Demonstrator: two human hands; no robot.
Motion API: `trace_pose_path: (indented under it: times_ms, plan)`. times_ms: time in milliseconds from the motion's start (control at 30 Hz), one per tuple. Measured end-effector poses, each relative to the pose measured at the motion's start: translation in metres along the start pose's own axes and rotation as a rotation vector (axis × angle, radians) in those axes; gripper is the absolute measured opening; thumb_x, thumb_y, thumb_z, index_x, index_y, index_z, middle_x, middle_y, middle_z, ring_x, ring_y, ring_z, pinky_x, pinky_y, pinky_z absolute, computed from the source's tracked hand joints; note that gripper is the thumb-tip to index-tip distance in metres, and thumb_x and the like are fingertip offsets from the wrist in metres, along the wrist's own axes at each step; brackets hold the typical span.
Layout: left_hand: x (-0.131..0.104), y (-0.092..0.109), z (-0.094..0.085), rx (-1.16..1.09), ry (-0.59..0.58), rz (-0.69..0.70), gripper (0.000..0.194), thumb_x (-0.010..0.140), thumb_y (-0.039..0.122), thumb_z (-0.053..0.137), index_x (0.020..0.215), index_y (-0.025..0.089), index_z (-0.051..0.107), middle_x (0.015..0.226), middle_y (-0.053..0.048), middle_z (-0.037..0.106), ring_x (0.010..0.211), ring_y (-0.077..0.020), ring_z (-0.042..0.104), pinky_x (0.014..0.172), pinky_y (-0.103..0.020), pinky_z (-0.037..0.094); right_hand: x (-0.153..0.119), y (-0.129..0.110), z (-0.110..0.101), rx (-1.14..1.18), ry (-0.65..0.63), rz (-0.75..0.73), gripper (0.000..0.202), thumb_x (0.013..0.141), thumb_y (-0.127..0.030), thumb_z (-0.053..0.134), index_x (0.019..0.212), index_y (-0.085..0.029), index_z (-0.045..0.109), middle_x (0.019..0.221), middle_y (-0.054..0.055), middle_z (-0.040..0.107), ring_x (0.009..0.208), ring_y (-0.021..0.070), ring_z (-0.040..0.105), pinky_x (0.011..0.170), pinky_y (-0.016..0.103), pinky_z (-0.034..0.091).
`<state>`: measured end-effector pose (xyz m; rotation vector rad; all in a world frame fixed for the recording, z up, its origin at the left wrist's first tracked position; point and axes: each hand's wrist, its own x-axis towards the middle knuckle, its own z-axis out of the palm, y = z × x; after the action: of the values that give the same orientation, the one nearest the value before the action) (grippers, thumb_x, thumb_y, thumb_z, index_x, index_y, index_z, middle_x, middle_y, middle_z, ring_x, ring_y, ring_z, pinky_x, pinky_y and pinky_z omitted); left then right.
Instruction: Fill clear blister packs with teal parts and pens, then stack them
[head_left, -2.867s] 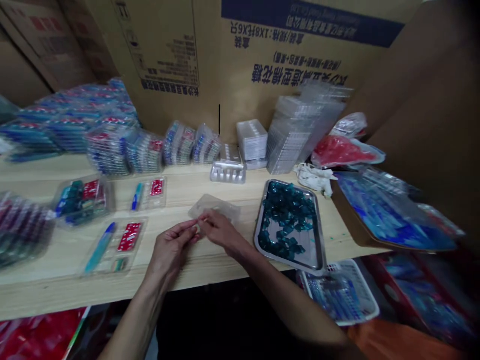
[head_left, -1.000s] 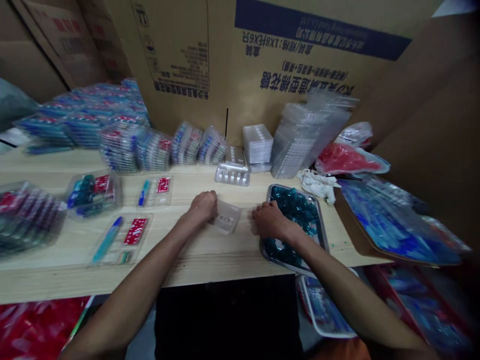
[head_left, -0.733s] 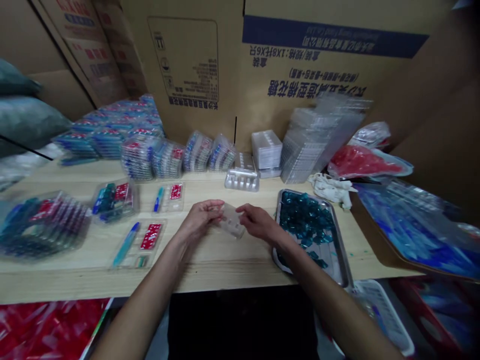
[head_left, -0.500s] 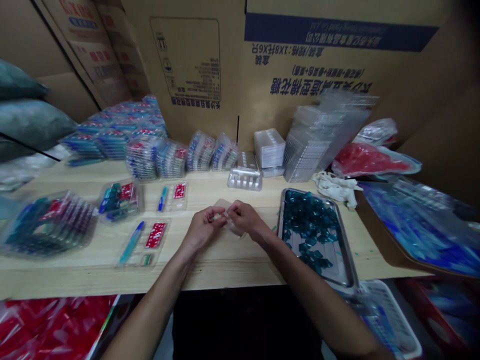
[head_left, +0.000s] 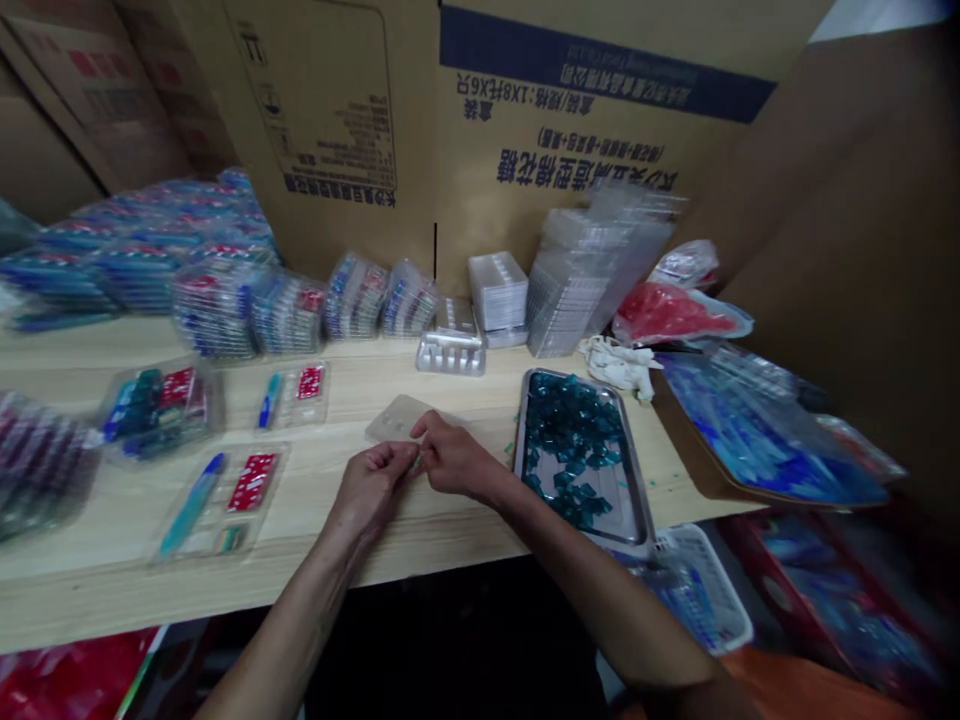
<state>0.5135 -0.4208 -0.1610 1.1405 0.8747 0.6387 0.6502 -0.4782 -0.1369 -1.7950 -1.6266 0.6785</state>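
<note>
My left hand [head_left: 373, 482] and my right hand [head_left: 456, 457] meet fingertip to fingertip over the table's middle. Both are closed in a pinch around something small; a bit of pale green shows between them, too small to name. Just beyond the fingers, a clear plastic tray [head_left: 391, 420] lies on the wood, partly hidden by my right hand. To the left, one clear tray holds a blue-and-teal pen [head_left: 193, 503], a red patterned packet [head_left: 252, 482] and a small striped block [head_left: 229, 540]. A smaller filled tray [head_left: 310, 385] sits behind it.
At right, a metal tray [head_left: 637, 490] bears teal gem-like pieces [head_left: 574, 425]. White gloves [head_left: 619, 365] and a carton of blue items [head_left: 739, 430] are beyond it. Stacked clear trays [head_left: 570, 285] and filled packs [head_left: 214, 310] line the back, before a large cardboard box [head_left: 412, 120].
The view has swung right. My hands have come nearer to me relative to the clear tray, which now shows more fully beyond them. Both still pinch together.
</note>
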Motion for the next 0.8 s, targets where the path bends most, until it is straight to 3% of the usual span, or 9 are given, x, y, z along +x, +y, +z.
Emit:
trace_pose_path:
  times_ms: [100,200,333,433,533,667,800]
  plan:
    - [-0.001,-0.007,-0.011,0.12,0.028,0.042,0.049,0.06,0.059,0.081,0.073,0.014,0.068,0.073,-0.005,0.07,0.068,-0.0152,0.063,0.066,-0.026,0.051,-0.008,0.003,-0.019,-0.351,-0.063,0.043,0.04,0.079,-0.013,0.052,0.119,-0.013,0.055,0.093,0.013,0.068,0.084,0.0261,0.06,0.075,0.035,0.043]
    - [-0.004,-0.01,-0.028,0.142,0.057,0.035,0.039,0.065,0.048,0.08,0.078,0.014,0.065,0.07,-0.003,0.068,0.063,-0.0137,0.062,0.064,-0.026,0.052,-0.016,0.016,-0.041,-0.765,-0.097,0.08,0.029,0.076,-0.014,0.056,0.102,-0.009,0.067,0.105,0.023,0.065,0.101,0.0341,0.055,0.086,0.045,0.04]
    - [-0.01,0.0,-0.044,-0.165,0.077,-0.186,0.019,0.073,0.018,0.068,0.09,0.012,0.064,0.079,-0.008,0.072,0.073,-0.0167,0.07,0.077,-0.031,0.057,-0.019,0.04,-0.054,-1.066,-0.261,0.127,0.027,0.072,-0.024,0.065,0.092,-0.008,0.075,0.11,0.026,0.061,0.11,0.039,0.049,0.099,0.054,0.028]
    - [-0.013,0.008,-0.051,-0.377,0.007,-0.328,0.028,0.071,0.003,0.056,0.097,0.006,0.066,0.099,-0.018,0.073,0.097,-0.0218,0.071,0.095,-0.034,0.054,-0.02,0.052,-0.052,-1.123,-0.329,0.155,0.029,0.077,-0.028,0.062,0.093,-0.009,0.076,0.109,0.026,0.062,0.108,0.0375,0.05,0.1,0.053,0.026]
    - [-0.018,0.011,-0.058,-0.432,-0.062,-0.318,0.041,0.066,-0.005,0.053,0.104,0.004,0.066,0.11,-0.02,0.071,0.108,-0.0239,0.068,0.104,-0.033,0.05,-0.02,0.058,-0.049,-1.095,-0.291,0.169,0.029,0.08,-0.028,0.056,0.092,-0.009,0.075,0.107,0.025,0.063,0.107,0.037,0.052,0.096,0.051,0.028]
    - [-0.024,0.006,-0.064,-0.4,-0.027,-0.256,0.041,0.069,-0.005,0.061,0.108,0.005,0.065,0.109,-0.018,0.072,0.108,-0.0235,0.069,0.104,-0.031,0.049,-0.019,0.062,-0.046,-1.009,-0.299,0.153,0.029,0.078,-0.026,0.057,0.096,-0.009,0.071,0.107,0.024,0.064,0.104,0.0375,0.055,0.088,0.049,0.033]
    - [-0.027,0.0,-0.068,-0.345,0.005,-0.24,0.038,0.073,0.0,0.067,0.11,0.007,0.065,0.104,-0.017,0.074,0.1,-0.0216,0.072,0.096,-0.03,0.054,-0.015,0.067,-0.04,-0.894,-0.278,0.127,0.03,0.084,-0.028,0.05,0.104,-0.009,0.064,0.108,0.022,0.066,0.104,0.0349,0.059,0.086,0.045,0.034]
